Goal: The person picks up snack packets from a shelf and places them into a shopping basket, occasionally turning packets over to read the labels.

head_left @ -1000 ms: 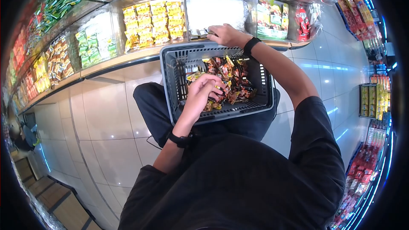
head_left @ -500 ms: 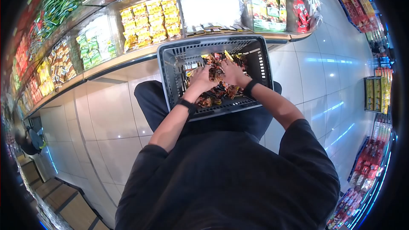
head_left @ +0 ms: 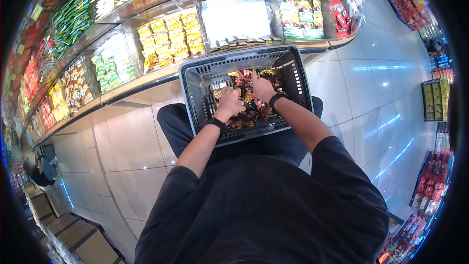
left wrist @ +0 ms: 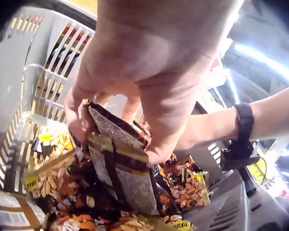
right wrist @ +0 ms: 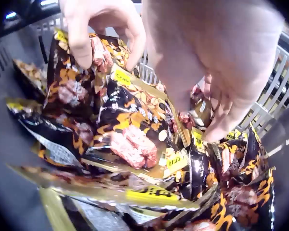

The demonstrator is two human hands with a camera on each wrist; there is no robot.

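A grey plastic basket (head_left: 200,76) sits over the person's lap, with a heap of black and orange snack packets (head_left: 250,101) inside. Both hands are down among these packets. My left hand (head_left: 229,102) is on the left of the heap; in the left wrist view its thumb and fingers grip upright packets (left wrist: 127,175), printed backs showing. To its right my right hand (head_left: 263,89) reaches in from above. Seen from the right wrist, that hand (right wrist: 216,62) pinches a packet (right wrist: 201,108) between thumb and fingers, its fingertips partly hidden.
Just beyond the basket runs a low shelf with clear bins: yellow packets (head_left: 171,39), a white bag (head_left: 234,17) with flat packets before it, green-white packs (head_left: 302,17) and red packs (head_left: 340,17). Tiled floor (head_left: 351,85) extends right towards another shelf. A person (head_left: 41,171) is far left.
My right hand has left the shelf edge in front of the white bag and come down into the basket beside the left hand. Both hands now grip among the packets.
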